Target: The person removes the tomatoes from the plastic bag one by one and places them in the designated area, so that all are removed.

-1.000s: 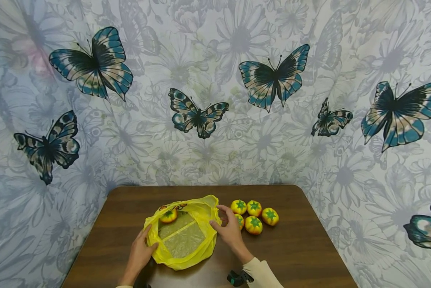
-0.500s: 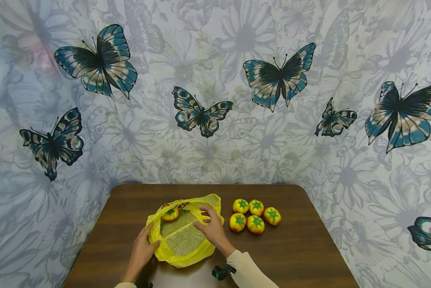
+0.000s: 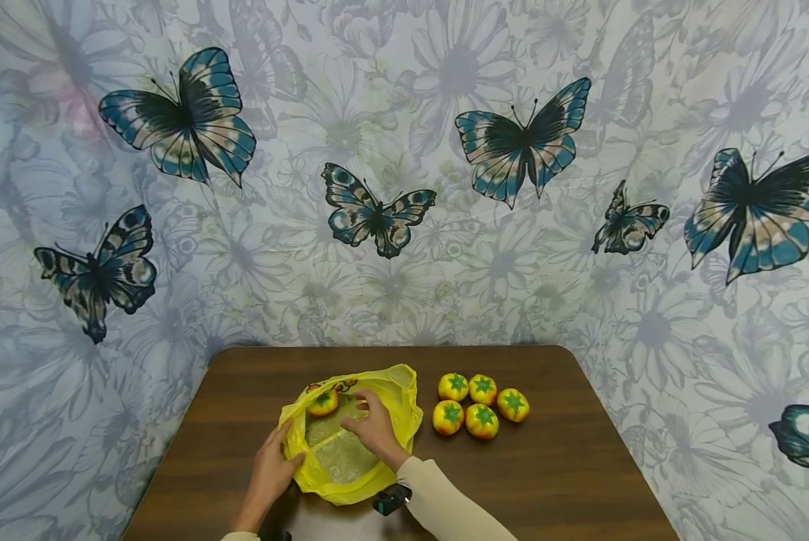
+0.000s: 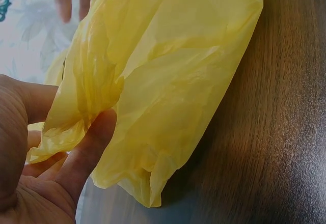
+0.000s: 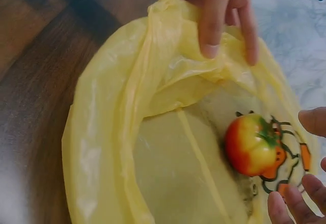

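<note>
A yellow plastic bag [image 3: 294, 469] stands on the table with its mouth spread wide. My left hand [image 3: 269, 469] pinches its left rim, the thin film gathered between thumb and fingers in the left wrist view. Inside, against the far left wall, lies a red-and-yellow, tomato-like fruit [image 5: 249, 145] with a green star-shaped top. Over the bag's opening hovers my right hand [image 3: 375, 432], its fingers spread and loosely bent, holding nothing. In the right wrist view its fingertips [image 5: 298, 203] show at the right edge, a short way from the fruit.
Several more such fruits [image 3: 481, 421] sit grouped on the brown wooden table [image 3: 553, 481], to the right of the bag. Behind the table's far edge rises a wall covering [image 3: 404, 300] with butterflies and flowers. A dark strapped device [image 3: 392, 499] is on my right wrist.
My right hand has left the bag's right rim and moved left over the opening, towards the fruit inside. The left hand keeps its hold on the left rim.
</note>
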Available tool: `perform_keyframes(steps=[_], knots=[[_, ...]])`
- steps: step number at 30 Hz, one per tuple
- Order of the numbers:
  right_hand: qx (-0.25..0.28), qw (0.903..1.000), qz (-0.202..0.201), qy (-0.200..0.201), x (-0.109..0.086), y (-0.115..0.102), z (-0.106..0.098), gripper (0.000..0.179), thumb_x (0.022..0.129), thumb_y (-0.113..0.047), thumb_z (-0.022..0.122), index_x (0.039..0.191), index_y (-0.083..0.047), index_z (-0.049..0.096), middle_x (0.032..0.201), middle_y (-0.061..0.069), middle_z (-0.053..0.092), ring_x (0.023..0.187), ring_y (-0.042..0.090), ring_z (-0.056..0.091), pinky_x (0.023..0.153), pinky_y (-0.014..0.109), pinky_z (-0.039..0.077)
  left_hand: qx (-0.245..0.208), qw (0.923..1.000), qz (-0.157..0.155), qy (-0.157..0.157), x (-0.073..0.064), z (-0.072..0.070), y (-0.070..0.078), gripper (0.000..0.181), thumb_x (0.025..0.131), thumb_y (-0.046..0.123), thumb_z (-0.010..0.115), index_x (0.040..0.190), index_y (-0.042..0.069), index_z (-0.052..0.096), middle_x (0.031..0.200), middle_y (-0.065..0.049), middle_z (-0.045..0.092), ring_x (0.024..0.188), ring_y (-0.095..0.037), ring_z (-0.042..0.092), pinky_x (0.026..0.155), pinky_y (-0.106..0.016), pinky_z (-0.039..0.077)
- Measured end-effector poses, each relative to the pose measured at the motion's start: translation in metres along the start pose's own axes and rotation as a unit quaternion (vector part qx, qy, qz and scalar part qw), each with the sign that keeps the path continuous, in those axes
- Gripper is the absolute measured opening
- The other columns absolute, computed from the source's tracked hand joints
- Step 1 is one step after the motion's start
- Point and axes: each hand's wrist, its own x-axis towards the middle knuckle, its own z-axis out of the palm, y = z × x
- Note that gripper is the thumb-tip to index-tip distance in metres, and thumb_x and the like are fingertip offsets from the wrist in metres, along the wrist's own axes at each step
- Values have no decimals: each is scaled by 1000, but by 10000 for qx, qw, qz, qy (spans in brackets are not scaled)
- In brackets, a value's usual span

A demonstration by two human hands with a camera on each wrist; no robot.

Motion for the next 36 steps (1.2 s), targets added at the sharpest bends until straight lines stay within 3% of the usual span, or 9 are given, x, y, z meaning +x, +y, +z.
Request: perform_keyframes(steps=[6,16,31,36], knots=[[-272,9994,137,-157,11,1,16,59,86,-19,75,139,-9,52,138,17,54,123,39,53,83,41,56,-36,9999,52,105,0,2,1,72,80,6,73,145,-2,44,145,-32,43,123,-51,52,96,-60,46],[-690,9972,275,-56,27,-1,26,60,84,-21,77,138,-6,53,140,17,53,127,38,52,100,52,48,-136,9999,-8,26,-1,6,4,72,81,5,72,146,-1,43,146,-30,43,119,-48,55,96,-58,48],[-1068,9928,401,366,49,12,46,63,77,-21,83,133,-9,55,131,11,61,117,32,60,95,46,52,-98,9999,-93,52,1,6,10,71,79,6,74,145,1,46,144,-29,47,115,-47,58,92,-57,50],[-919,9945,374,339,50,13,49,62,76,-16,84,131,-7,57,129,12,63,115,33,61,94,46,53,-114,9998,-143,2,1,5,9,72,79,6,75,145,1,46,145,-31,45,116,-48,57,91,-57,50]])
